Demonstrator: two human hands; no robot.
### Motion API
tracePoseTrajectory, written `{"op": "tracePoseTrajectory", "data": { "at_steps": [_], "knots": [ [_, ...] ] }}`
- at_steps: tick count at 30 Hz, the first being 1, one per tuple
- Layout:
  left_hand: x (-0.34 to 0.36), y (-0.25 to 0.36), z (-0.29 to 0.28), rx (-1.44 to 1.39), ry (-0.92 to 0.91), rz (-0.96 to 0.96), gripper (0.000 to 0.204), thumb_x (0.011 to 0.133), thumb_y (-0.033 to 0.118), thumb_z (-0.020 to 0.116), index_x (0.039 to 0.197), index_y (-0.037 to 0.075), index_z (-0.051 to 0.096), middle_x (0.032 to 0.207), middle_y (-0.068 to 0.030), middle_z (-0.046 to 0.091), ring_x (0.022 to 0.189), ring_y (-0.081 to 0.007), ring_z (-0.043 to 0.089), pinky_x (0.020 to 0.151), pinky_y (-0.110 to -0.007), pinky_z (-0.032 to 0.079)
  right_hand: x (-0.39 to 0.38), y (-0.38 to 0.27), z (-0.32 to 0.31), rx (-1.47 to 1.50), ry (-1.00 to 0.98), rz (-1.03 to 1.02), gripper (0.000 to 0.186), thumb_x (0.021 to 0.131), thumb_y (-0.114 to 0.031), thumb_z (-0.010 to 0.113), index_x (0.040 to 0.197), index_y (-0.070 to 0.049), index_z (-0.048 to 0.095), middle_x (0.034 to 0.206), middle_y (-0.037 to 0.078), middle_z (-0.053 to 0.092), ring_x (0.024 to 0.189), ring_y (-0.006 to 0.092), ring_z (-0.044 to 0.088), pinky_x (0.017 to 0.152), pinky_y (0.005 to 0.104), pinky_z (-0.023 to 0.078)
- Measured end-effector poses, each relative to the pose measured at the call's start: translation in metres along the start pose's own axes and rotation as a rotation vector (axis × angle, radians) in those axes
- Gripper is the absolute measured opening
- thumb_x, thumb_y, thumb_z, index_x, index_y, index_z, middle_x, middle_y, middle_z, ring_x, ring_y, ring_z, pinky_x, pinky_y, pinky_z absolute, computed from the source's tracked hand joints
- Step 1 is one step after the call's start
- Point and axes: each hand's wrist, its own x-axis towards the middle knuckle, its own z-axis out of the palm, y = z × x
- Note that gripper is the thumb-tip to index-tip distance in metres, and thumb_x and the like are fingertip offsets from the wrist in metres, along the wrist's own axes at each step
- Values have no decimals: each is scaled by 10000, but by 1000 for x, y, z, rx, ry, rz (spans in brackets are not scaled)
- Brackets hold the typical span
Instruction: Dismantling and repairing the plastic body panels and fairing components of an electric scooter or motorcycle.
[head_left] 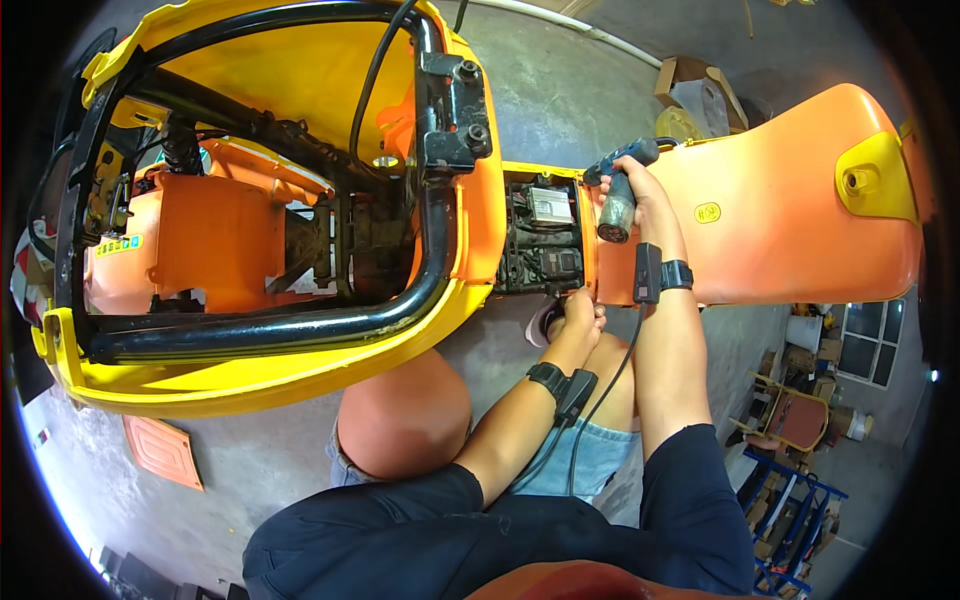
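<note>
While my right hand point(646, 197) grips the drill point(617, 212) over the left end of the orange panel point(780, 220), beside the electronics point(557, 263), my left hand point(582, 318) curls at their near corner; whether it pinches anything, I cannot tell. The drill looks stiff and fairly heavy, so its handle seems the surest hold.

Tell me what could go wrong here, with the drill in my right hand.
If the power drill slipped from your right hand, it might strike the silver box in the open compartment beside it. Your left hand sits near that compartment's lower corner, so a slipping drill could perhaps hit it too. The thin cable trailing from your right wrist box might snag.
</note>
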Motion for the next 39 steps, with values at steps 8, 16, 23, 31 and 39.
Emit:
{"op": "tracePoseTrajectory", "data": {
  "at_steps": [8, 16, 23, 31, 39],
  "knots": [
    [12, 2, -9, 8, -64, 0, 53, 870, 121, 406, 850, 124, 455, 736, -28, 454, 453, -106, 402, 340, -232, 251, 2, -5, 8, 3, -24, 21, 220, 818, -231, 563, 844, -16, 524, 663, 81, 592, 518, 192, 588, 535, 337, 555],
    [15, 3, -12, 30, -77, -7, 40, 861, 109, 415, 840, 120, 447, 723, -42, 465, 456, -108, 404, 344, -239, 253, 13, -12, 9, -65, 17, 74, 243, 838, -233, 551, 903, -5, 496, 671, 96, 581, 516, 209, 578, 507, 347, 540],
    [10, 3, -8, 42, -63, -11, 72, 827, 66, 396, 829, 126, 437, 719, -40, 469, 461, -113, 403, 348, -251, 257, 16, -12, 8, -136, 29, 61, 270, 836, -250, 571, 920, -1, 508, 702, 95, 593, 526, 204, 588, 527, 373, 552],
    [15, 2, -12, 33, -59, 9, 86, 820, 58, 386, 831, 131, 429, 717, -37, 450, 461, -122, 402, 344, -256, 253, 6, -15, 15, -153, 59, 31, 288, 820, -234, 591, 958, 9, 521, 736, 117, 611, 555, 207, 616, 530, 342, 561],
    [10, 3, -9, 7, -10, 1, 86, 826, 66, 378, 810, 132, 432, 718, -40, 448, 434, -124, 388, 332, -254, 244, -13, -20, 28, -96, 71, 43, 225, 844, -201, 536, 909, 3, 466, 624, 92, 552, 511, 213, 582, 520, 380, 545]
  ]
}}
